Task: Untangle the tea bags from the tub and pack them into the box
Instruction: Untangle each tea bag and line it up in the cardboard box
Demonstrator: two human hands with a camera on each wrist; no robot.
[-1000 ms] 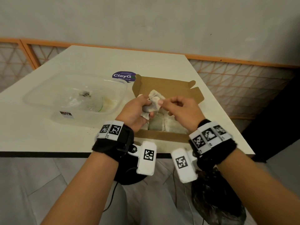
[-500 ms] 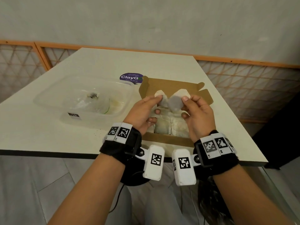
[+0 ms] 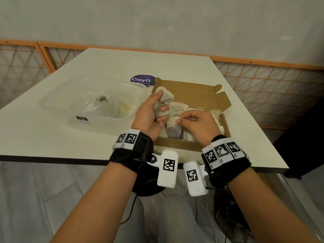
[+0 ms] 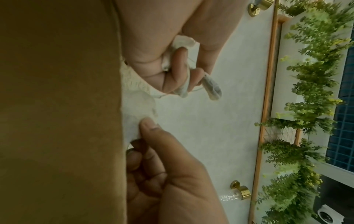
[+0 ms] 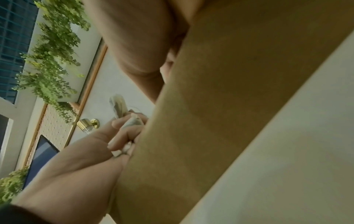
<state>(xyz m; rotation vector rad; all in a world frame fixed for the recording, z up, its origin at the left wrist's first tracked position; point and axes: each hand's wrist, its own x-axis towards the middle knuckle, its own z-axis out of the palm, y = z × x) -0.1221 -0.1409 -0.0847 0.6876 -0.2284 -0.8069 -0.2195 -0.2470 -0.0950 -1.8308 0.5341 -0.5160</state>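
Observation:
An open brown cardboard box (image 3: pixel 194 92) lies on the white table with several pale tea bags in it. My left hand (image 3: pixel 160 102) hovers over the box's left side and grips a couple of tea bags (image 3: pixel 165 96), bunched in curled fingers; the left wrist view shows those bags (image 4: pixel 212 86) and a thin string. My right hand (image 3: pixel 178 119) is low over the box's front and pinches a tea bag (image 3: pixel 173 131) that reaches down into the box. The clear plastic tub (image 3: pixel 98 123) stands left of the box, holding crumpled clear film and small scraps.
A purple round ClayGo sticker (image 3: pixel 142 79) lies behind the tub and box. The table's front edge (image 3: pixel 70 158) runs just under my wrists. Orange-framed lattice panels line the wall behind. The box's brown wall (image 5: pixel 229 106) fills much of both wrist views.
The hands were together above the box, both on the tea bags. Now they are apart: the left has gone up and left with its bags, the right has dropped a bag toward the box's front.

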